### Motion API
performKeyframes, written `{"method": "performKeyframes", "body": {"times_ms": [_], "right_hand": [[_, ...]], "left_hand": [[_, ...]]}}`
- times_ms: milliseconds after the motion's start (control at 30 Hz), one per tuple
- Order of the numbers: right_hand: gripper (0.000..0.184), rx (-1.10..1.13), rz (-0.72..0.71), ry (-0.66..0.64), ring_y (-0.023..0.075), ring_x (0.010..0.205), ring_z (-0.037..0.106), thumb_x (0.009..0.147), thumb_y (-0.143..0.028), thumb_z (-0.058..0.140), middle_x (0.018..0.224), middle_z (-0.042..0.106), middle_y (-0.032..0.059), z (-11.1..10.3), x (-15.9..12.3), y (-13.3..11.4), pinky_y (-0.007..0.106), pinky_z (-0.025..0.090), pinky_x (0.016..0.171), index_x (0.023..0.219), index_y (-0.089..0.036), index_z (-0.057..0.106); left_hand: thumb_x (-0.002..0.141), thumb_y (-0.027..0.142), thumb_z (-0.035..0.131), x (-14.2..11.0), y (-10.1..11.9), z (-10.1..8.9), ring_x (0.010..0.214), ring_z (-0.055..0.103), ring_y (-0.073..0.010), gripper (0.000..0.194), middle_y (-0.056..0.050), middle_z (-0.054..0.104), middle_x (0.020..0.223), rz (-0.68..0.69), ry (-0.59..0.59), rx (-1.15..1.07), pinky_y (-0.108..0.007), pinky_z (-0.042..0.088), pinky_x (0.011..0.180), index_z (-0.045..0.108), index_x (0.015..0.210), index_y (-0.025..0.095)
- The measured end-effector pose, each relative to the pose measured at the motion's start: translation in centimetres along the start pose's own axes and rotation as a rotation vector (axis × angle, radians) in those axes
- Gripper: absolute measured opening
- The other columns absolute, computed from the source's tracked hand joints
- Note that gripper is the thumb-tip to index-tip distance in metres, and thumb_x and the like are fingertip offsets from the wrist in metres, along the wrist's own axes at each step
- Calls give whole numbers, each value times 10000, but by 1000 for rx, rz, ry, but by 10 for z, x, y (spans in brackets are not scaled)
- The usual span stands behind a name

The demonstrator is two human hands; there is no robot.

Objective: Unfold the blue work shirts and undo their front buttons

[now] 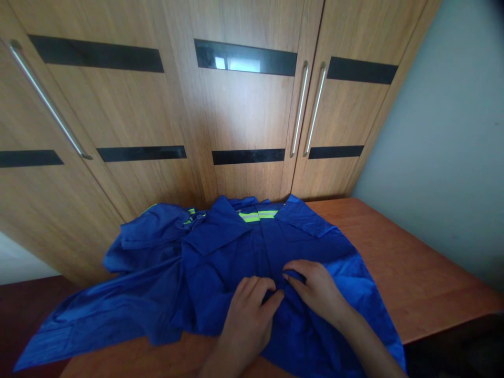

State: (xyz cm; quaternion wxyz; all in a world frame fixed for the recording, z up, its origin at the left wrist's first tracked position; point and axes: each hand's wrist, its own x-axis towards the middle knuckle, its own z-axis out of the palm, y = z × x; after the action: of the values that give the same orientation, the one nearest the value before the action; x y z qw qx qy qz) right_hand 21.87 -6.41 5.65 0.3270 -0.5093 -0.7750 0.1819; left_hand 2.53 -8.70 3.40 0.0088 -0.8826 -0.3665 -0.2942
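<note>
A blue work jacket (220, 268) with a wide collar lies spread over the wooden table, front side up. Yellow-green and silver reflective tape (258, 216) shows inside its neck opening. My left hand (252, 310) is closed, thumb and fingers pinching cloth near the middle of the front. Just to the right and slightly farther away, my right hand (313, 286) grips a fold of the same front between thumb and fingers. Fine details of the fastening between the hands are hidden. One sleeve (98, 320) stretches to the left, past the table edge.
Bunched blue cloth (153, 231) with bits of reflective tape lies at the far left. The wooden tabletop (397, 268) extends right, its front edge angling away. Behind stands a wooden wardrobe (252, 115) with long metal handles; a pale wall (444, 157) rises on the right.
</note>
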Motion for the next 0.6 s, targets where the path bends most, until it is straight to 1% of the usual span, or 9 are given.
{"method": "performKeyframes", "body": {"times_ms": [67,133,200,300,333,400,500,567,600], "right_hand": [[181,5,20,32,189,871,659,851,-203,531,929,716,33,4,0,1,294,484,805,950,-223,682],[183,21,36,61,189,864,661,852,-198,524,925,717,35,8,0,-1,294,488,802,943,-220,681],[179,41,44,91,191,853,663,849,-197,526,916,716,43,11,-1,-3,295,494,798,935,-214,682],[177,80,44,151,196,864,663,850,-201,525,919,714,56,15,-4,-8,299,500,809,930,-204,682],[176,95,45,172,198,872,662,851,-204,525,923,713,59,17,-5,-10,300,502,811,933,-202,681],[174,128,53,204,205,882,661,852,-215,527,930,712,62,21,-9,-14,303,507,812,936,-205,679],[172,160,73,239,211,886,661,855,-230,526,938,710,65,27,-15,-18,313,514,817,932,-211,678],[170,165,87,260,211,882,662,857,-237,528,938,710,64,29,-18,-20,316,519,820,932,-214,678],[164,164,90,268,210,873,663,856,-241,532,930,710,62,30,-19,-21,315,523,814,929,-216,678]], "left_hand": [[829,52,415,-4,6,2,866,564,-202,361,-82,587,1000,-17,-50,-42,-349,491,769,609,1086,214],[838,67,411,-6,11,4,881,579,-191,364,-85,579,1041,-71,-70,-117,-327,508,789,571,1133,208],[875,122,420,-7,13,6,910,588,-180,316,-86,577,1063,-162,-35,-203,-306,510,812,532,1159,202],[909,214,437,-6,11,8,930,596,-177,211,-76,590,1042,-329,36,-281,-296,504,817,528,1098,203],[909,238,448,-5,10,8,924,600,-181,187,-71,596,1030,-380,38,-289,-302,503,811,535,1071,206],[895,278,487,-3,8,10,913,609,-196,179,-62,612,1018,-455,4,-294,-323,497,812,549,1049,211],[871,294,530,-1,5,10,870,618,-204,143,-41,637,928,-494,-59,-330,-322,487,789,589,972,212],[877,266,515,1,3,9,809,616,-184,115,-24,632,841,-489,-81,-378,-291,477,749,615,865,212],[879,240,503,3,2,8,783,611,-173,137,-19,624,808,-485,-82,-400,-276,471,730,622,818,210]]}}
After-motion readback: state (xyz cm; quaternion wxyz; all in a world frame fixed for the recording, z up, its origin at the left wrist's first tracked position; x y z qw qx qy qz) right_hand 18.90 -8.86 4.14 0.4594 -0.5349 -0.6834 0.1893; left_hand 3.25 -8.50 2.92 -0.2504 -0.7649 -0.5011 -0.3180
